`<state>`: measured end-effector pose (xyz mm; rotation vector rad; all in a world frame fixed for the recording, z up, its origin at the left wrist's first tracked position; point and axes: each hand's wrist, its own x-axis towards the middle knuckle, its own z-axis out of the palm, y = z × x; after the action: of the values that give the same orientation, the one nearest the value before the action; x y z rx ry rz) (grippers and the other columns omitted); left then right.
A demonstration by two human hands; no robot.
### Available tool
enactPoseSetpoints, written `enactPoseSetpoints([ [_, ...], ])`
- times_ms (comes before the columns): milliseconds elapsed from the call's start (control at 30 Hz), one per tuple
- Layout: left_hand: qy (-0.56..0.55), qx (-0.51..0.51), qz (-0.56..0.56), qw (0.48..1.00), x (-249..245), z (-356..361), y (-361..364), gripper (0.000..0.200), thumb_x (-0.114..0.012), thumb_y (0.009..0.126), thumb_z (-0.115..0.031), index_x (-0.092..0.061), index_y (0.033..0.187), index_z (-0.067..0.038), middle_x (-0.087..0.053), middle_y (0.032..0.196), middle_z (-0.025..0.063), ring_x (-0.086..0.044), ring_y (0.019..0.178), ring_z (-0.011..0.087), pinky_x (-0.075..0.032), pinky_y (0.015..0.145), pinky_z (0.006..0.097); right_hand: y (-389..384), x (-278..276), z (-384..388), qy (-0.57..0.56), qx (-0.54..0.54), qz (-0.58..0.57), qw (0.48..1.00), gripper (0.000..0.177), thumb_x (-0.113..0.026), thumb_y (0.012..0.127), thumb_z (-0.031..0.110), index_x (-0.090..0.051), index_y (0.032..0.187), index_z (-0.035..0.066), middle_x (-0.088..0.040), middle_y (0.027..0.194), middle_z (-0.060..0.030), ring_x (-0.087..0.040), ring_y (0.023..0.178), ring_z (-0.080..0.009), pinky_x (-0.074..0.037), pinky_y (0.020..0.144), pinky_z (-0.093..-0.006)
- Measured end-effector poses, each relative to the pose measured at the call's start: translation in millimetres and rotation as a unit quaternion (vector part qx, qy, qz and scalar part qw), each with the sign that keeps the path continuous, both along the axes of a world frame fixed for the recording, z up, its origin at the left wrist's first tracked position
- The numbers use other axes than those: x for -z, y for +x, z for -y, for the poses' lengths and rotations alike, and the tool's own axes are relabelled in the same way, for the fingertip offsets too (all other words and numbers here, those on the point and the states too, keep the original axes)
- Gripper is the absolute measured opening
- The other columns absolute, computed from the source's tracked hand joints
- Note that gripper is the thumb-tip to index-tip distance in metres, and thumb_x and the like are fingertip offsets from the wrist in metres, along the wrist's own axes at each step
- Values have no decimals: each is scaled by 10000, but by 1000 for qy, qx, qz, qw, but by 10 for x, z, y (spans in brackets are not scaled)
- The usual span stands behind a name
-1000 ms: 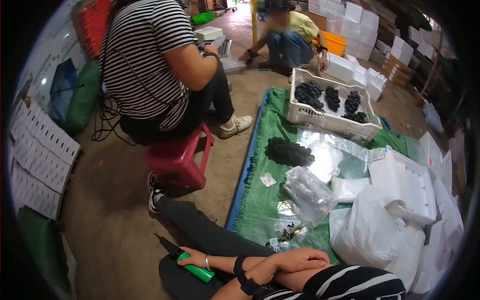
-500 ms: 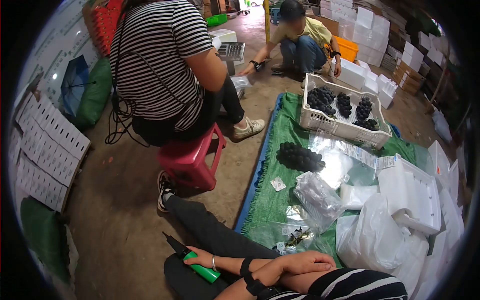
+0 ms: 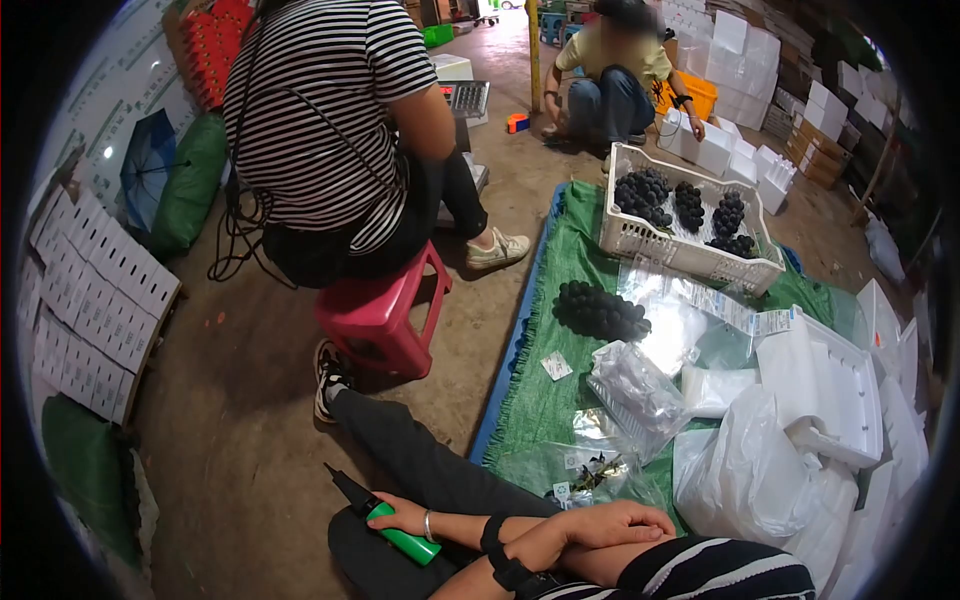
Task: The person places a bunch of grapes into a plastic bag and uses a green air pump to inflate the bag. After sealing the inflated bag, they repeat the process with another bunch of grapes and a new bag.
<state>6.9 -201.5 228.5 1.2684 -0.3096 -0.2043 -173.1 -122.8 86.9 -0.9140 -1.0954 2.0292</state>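
Note:
My arms are crossed low in the view. My right hand (image 3: pixel 402 515), with a bracelet at its wrist, is closed round a green tool (image 3: pixel 408 545) with a black pointed tip, over my dark trouser leg. My left hand (image 3: pixel 615 522) rests across my right forearm, its fingers curled together with nothing visible in them. Beyond it, a clear bag with leafy stems (image 3: pixel 598 474) lies on the green mat (image 3: pixel 522 400). Further up are a crumpled clear bag (image 3: pixel 637 392) and a bunch of dark grapes (image 3: pixel 600 311).
A white crate (image 3: pixel 690 262) holds several grape bunches. White bags (image 3: pixel 745 470) and foam trays (image 3: pixel 845 400) lie at the right. A person in stripes (image 3: pixel 315 130) sits on a red stool (image 3: pixel 385 315); another person (image 3: pixel 610 75) squats behind the crate. Stacked cartons (image 3: pixel 100 300) stand left.
The squatting person's outstretched arm has drawn back and their head has shifted right. The clear bag near that hand is no longer visible; an orange and blue object shows on the floor. My hands have not moved.

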Motion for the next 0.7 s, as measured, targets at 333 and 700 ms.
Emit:
enactPoseSetpoints([
  [333,53,51,-22,997,12,-63,34,287,-450,891,-293,-511,953,-20,-524,887,48,-472,876,131,-372,795,272,15,-35,14,-11,-1,-16,1000,753,-668,710,376,-335,1300,47,-506,1154,-133,-486,1051,-221,-369,895,-289],
  [700,-21,43,11,999,38,-22,30,333,-442,897,-313,-520,1018,-13,-536,938,67,-490,921,158,-373,838,283,13,-62,14,-13,18,-24,999,739,-680,742,266,-272,1326,69,-539,948,-76,-563,729,-160,-493,616,-287],
])
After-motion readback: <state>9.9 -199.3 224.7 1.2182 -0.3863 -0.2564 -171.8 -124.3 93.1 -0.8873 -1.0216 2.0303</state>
